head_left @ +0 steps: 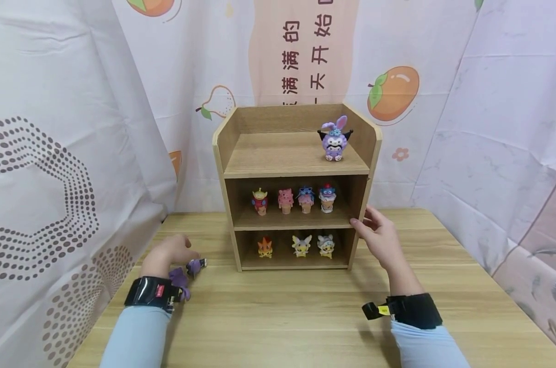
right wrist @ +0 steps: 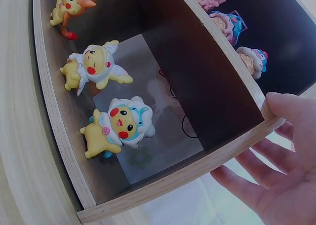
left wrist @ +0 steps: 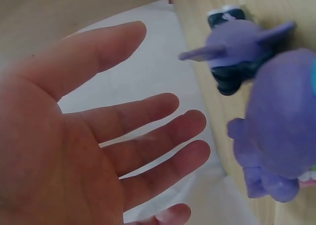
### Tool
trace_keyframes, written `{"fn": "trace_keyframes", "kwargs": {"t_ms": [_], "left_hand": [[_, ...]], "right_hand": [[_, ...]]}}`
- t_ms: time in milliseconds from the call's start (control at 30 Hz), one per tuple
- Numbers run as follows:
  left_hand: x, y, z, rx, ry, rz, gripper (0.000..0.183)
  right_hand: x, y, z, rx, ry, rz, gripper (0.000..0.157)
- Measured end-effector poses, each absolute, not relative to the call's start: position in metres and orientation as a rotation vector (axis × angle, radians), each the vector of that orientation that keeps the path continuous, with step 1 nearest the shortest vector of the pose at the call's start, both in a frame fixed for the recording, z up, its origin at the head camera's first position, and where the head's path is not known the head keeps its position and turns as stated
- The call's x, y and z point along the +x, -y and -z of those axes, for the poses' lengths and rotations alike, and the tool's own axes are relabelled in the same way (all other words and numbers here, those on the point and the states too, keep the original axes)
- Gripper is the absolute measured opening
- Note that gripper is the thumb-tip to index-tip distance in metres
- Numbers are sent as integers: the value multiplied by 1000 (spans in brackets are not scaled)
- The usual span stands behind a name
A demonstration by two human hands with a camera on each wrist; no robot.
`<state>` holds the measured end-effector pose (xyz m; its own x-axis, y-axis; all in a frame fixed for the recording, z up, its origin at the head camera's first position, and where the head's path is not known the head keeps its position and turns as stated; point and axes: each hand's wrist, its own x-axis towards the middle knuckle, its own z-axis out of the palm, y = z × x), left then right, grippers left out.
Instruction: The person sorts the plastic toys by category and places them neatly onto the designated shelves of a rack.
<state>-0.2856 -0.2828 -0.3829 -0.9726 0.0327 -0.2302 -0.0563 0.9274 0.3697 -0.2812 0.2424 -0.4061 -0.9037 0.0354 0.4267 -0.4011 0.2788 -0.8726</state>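
Observation:
My right hand holds the right side panel of a wooden shelf unit. The thumb rests on its front edge at the middle board, and the other fingers lie along the outer side. On the table's left, my left hand is spread with nothing in it. Right by it lie two purple figurines: a small one with dark parts and a bigger, rounder one, partly hidden by the wrist in the head view.
A purple figurine with bunny ears stands at the top board's right. Several ice-cream-cone figurines line the middle board. Three yellow figurines, one with an orange hood, stand on the lowest board. Printed curtains hang behind the table.

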Motion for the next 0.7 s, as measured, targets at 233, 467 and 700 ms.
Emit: {"fn": "trace_keyframes", "kwargs": {"t_ms": [233, 467, 700], "left_hand": [[-291, 289, 390, -69, -2811, -584, 55], [-293, 292, 398, -145, -2747, -696, 31], [-296, 293, 405, -150, -2707, -712, 25]], "right_hand": [[-281, -242, 407, 347, 2191, -1643, 55], [-280, -242, 406, 350, 2192, -1661, 56], [-281, -243, 406, 345, 2189, -1658, 56]]}}
